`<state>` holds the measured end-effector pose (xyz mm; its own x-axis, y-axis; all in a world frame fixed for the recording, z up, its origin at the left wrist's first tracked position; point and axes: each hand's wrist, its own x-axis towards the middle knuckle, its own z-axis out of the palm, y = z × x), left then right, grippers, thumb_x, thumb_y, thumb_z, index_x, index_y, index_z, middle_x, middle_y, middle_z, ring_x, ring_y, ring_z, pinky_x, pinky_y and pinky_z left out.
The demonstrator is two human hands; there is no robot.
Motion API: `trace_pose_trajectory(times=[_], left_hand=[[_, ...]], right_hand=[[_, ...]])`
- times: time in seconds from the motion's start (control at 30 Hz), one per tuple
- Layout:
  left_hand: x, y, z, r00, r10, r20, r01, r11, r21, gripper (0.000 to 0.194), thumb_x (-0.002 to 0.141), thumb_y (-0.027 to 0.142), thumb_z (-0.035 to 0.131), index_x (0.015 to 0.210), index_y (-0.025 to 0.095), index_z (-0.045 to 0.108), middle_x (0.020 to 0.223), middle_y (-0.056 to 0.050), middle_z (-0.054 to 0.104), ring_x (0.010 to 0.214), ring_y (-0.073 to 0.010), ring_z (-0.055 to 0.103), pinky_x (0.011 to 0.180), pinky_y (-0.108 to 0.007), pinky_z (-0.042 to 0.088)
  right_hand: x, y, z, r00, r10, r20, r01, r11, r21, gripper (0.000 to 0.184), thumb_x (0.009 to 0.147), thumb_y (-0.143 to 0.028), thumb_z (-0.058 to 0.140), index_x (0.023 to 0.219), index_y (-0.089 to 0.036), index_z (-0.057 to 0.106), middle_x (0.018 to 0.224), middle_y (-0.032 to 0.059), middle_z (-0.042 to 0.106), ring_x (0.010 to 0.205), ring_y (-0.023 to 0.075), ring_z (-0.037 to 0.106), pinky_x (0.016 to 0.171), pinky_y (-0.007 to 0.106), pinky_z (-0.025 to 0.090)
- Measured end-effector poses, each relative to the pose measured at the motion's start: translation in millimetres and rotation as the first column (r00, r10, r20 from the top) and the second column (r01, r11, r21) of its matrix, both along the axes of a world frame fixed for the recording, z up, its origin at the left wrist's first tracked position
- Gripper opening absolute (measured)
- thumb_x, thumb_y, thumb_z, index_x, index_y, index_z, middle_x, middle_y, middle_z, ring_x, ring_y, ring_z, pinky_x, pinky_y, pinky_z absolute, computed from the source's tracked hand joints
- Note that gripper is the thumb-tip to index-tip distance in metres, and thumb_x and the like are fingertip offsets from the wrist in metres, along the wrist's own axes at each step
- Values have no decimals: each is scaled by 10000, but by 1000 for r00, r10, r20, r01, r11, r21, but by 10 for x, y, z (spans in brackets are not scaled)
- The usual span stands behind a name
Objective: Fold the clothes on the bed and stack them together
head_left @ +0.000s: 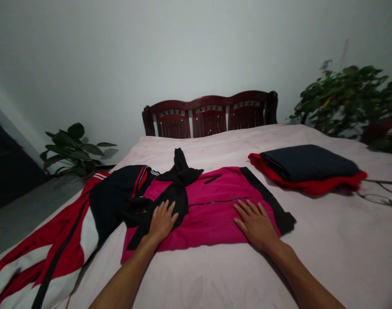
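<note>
A magenta jacket (215, 206) with black trim lies spread flat on a pale pink bed (327, 257). Its black sleeve is folded across the left part. My left hand (162, 221) rests flat on that black sleeve, fingers stretched out and holding nothing. My right hand (254, 221) lies flat on the right part of the magenta cloth, fingers spread, also holding nothing.
A red, white and navy jacket (67, 231) lies at the left edge of the bed. Folded navy and red clothes (307, 169) are stacked at the right. A dark wooden headboard (210, 113) stands behind; potted plants (350, 98) flank the bed. Black cables (381, 197) lie far right.
</note>
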<state>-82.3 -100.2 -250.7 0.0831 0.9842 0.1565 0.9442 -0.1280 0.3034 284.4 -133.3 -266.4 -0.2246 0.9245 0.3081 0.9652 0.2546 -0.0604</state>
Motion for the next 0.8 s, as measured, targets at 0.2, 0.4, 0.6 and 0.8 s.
trace_pose_trajectory(times=[0.2,0.4,0.6,0.8], left_hand=[[-137,429,311,992,125,5,-125,992,-3,384,951,208,429,1268,179,644,1352,-77,595,1277,-171,531,1117,-293,367],[-183,880,492,952,301,-62,-307,943,-131,479,876,367,613,1258,78,607,1273,-213,612,1185,-290,599,940,-375,486],[52,902,790,982,185,-24,-186,977,-102,295,877,257,579,1124,128,678,1012,-119,705,945,-218,673,802,-288,499],[662,12,821,944,-328,-28,329,943,47,288,977,313,485,1197,254,661,1160,-42,643,1069,-151,593,932,-237,435]], right_hand=[[69,48,-55,998,-63,-30,65,994,83,513,970,-433,422,1403,-200,570,1481,76,480,1371,324,435,1166,578,243],[40,-19,-24,996,-3,-84,21,976,218,427,959,-372,469,1322,-214,628,1397,58,566,1335,284,467,1150,539,302],[31,-49,20,983,105,-147,-57,952,299,308,942,-287,509,1191,-259,690,1295,22,627,1287,239,496,1153,494,323],[24,-52,32,948,160,-274,-74,951,302,295,948,-286,496,1162,-222,689,1226,52,655,1206,238,547,1079,449,401]])
